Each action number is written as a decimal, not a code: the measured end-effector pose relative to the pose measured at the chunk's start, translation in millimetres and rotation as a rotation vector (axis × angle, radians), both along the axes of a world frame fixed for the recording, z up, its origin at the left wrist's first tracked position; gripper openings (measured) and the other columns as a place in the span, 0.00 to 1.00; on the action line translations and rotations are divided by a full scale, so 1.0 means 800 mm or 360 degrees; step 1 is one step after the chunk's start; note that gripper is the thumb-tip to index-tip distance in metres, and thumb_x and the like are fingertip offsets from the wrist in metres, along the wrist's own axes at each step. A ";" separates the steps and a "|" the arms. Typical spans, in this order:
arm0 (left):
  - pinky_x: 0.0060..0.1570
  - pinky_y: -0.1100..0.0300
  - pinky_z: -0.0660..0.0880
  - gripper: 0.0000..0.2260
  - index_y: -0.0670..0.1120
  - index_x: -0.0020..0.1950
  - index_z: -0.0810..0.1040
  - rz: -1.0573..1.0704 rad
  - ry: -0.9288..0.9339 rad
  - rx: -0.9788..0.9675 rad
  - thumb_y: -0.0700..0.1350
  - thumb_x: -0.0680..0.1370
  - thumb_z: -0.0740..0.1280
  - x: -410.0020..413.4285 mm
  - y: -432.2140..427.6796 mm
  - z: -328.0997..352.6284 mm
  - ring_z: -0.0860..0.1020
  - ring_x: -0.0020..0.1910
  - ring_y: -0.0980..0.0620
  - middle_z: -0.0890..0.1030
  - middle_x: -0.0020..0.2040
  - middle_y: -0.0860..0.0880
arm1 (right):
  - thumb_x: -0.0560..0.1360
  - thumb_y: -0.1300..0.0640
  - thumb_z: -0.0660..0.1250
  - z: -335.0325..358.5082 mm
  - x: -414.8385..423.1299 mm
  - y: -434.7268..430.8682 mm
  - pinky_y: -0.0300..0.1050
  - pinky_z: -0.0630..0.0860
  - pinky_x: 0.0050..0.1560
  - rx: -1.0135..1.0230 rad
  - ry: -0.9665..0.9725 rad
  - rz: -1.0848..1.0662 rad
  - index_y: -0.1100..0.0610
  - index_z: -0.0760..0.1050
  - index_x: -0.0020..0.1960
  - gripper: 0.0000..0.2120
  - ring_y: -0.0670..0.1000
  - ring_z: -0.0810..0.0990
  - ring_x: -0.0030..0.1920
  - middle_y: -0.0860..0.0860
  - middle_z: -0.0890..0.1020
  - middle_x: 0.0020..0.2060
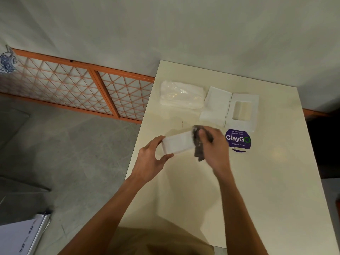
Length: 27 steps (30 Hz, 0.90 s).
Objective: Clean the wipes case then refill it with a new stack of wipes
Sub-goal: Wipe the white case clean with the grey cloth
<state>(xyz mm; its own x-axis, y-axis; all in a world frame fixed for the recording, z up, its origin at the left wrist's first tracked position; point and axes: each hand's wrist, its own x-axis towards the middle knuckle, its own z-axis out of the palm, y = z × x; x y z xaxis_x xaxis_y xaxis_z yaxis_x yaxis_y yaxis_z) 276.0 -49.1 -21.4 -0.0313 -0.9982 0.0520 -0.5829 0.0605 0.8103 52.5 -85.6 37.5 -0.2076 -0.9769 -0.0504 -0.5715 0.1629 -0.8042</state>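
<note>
My left hand (151, 159) grips the left end of the white wipes case body (177, 144), held just above the cream table (257, 181). My right hand (214, 146) holds a dark grey cloth (198, 144) bunched against the case's right end; the hand is blurred. The case's white lid (229, 107), lying open with a rectangular dispensing hole, rests at the back of the table. Left of the lid lies a stack of white wipes in clear plastic wrap (181, 96).
A round purple "ClayGo" sticker (238, 139) is on the table just right of my right hand. The table's left edge runs beside my left hand, with grey floor below. An orange lattice screen (77, 87) stands along the wall at left.
</note>
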 end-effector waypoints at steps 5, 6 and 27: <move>0.65 0.58 0.77 0.28 0.50 0.73 0.73 -0.0008 0.0002 0.0051 0.54 0.76 0.78 0.000 -0.002 -0.002 0.80 0.64 0.53 0.83 0.65 0.55 | 0.86 0.56 0.64 0.002 -0.058 -0.021 0.54 0.82 0.52 -0.0087 0.0173 -0.0214 0.41 0.78 0.67 0.14 0.57 0.83 0.52 0.50 0.79 0.54; 0.66 0.59 0.77 0.29 0.50 0.73 0.73 -0.0014 0.0002 0.0057 0.55 0.76 0.78 0.000 -0.002 -0.002 0.80 0.65 0.54 0.83 0.65 0.55 | 0.86 0.56 0.64 -0.001 -0.058 -0.023 0.54 0.82 0.48 -0.0109 0.0208 -0.0218 0.42 0.78 0.66 0.13 0.57 0.83 0.50 0.50 0.79 0.52; 0.60 0.61 0.77 0.28 0.49 0.72 0.74 -0.0012 -0.0045 0.0025 0.53 0.75 0.79 0.000 -0.004 -0.005 0.81 0.62 0.52 0.84 0.63 0.53 | 0.85 0.59 0.68 -0.004 0.012 0.013 0.20 0.70 0.45 -0.0299 0.0173 -0.0197 0.51 0.86 0.62 0.11 0.33 0.79 0.41 0.57 0.81 0.51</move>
